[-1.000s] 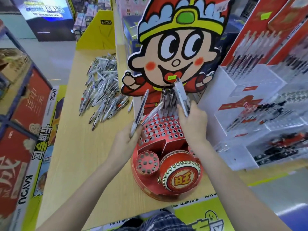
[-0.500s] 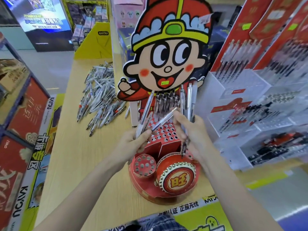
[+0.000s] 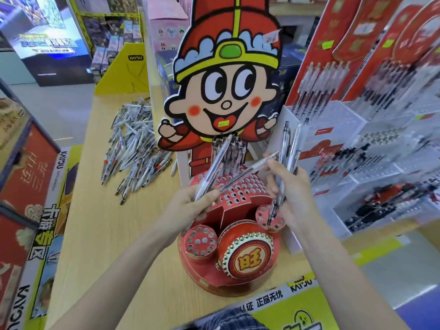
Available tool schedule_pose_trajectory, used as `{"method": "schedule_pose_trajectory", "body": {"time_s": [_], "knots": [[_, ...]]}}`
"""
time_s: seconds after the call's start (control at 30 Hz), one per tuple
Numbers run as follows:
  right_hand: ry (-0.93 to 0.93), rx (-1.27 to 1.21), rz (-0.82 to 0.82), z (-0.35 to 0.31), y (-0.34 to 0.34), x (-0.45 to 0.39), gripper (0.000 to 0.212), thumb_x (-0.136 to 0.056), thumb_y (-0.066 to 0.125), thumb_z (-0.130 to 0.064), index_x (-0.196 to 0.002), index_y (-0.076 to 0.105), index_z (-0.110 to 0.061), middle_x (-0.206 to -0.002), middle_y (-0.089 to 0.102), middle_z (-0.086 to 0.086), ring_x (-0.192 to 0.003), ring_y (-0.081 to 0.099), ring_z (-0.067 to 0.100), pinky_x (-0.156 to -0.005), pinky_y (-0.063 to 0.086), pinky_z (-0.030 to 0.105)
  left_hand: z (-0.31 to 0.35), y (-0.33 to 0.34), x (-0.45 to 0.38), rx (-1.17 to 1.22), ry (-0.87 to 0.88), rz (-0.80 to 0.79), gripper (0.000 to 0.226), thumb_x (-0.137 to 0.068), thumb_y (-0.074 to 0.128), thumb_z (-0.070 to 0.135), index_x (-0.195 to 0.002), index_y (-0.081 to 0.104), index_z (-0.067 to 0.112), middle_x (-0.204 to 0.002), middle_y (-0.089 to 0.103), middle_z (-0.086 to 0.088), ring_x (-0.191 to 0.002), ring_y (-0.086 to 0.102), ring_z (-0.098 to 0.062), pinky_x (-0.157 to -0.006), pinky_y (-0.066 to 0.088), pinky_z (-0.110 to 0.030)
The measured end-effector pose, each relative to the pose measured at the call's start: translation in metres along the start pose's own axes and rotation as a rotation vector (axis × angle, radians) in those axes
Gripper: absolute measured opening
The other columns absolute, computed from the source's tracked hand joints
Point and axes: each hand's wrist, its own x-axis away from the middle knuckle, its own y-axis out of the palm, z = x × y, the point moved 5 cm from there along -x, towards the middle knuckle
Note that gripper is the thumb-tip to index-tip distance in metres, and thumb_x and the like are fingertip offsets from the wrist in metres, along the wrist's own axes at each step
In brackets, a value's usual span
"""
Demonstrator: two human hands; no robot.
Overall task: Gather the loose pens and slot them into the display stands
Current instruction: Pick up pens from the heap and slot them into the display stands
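Clear pens stand upright in the right hand's curled grip, tips just above the red stand's small right holder, while the left hand pinches two slanting pens.

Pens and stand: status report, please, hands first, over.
Left hand grips two pens. Right hand holds a bundle, pinching one's end. Red display stand mostly empty holes; loose pen pile waiting. Nothing blocking.
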Motion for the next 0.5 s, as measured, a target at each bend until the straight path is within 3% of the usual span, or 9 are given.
{"method": "schedule_pose_trajectory", "body": {"time_s": [0.13,0.23,0.37,0.5], "knots": [[-0.13,-0.058,0.059,-0.03,-0.011,-0.002,0.015,-0.093,0.053,-0.01,-0.081,0.06,-0.005,-0.059,0.044,0.013,-0.032,0.03,0.008,-0.035,0.026,0.018,0.022,0.008,-0.011,-0.045,0.069,0.017,0.026,-0.095,0.051,0.019,-0.087,0.065,-0.001,-0.059,0.04,-0.003,-0.051,0.034,-0.01,-0.046,0.031,-0.014],[-0.177,-0.079,0.042,-0.052,-0.024,-0.009,0.012,-0.093,0.052,-0.01,-0.085,0.059,-0.003,-0.062,0.039,0.014,-0.032,0.027,0.009,-0.036,0.023,0.02,0.041,0.023,-0.026,-0.057,0.114,0.006,0.023,-0.094,0.051,0.018,-0.087,0.064,0.0,-0.06,0.042,-0.005,-0.054,0.036,-0.013,-0.049,0.031,-0.018],[-0.231,-0.116,0.043,-0.085,-0.051,-0.023,0.022,-0.093,0.053,-0.011,-0.071,0.053,-0.006,-0.054,0.047,0.004,-0.033,0.027,0.011,-0.039,0.023,0.023,0.069,0.051,-0.046,-0.056,0.196,0.071,0.031,-0.093,0.051,0.022,-0.092,0.062,-0.007,-0.065,0.045,-0.01,-0.054,0.038,-0.014,-0.049,0.033,-0.019],[-0.381,-0.014,0.154,-0.134,-0.098,-0.047,0.031,-0.094,0.053,-0.014,-0.064,0.049,-0.009,-0.05,0.051,-0.003,-0.034,0.03,0.012,-0.037,0.027,0.021,0.095,0.083,-0.079,-0.056,0.28,0.167,0.023,-0.096,0.048,0.019,-0.086,0.068,0.014,-0.066,0.049,-0.008,-0.055,0.042,-0.013,-0.049,0.033,-0.017]]}}
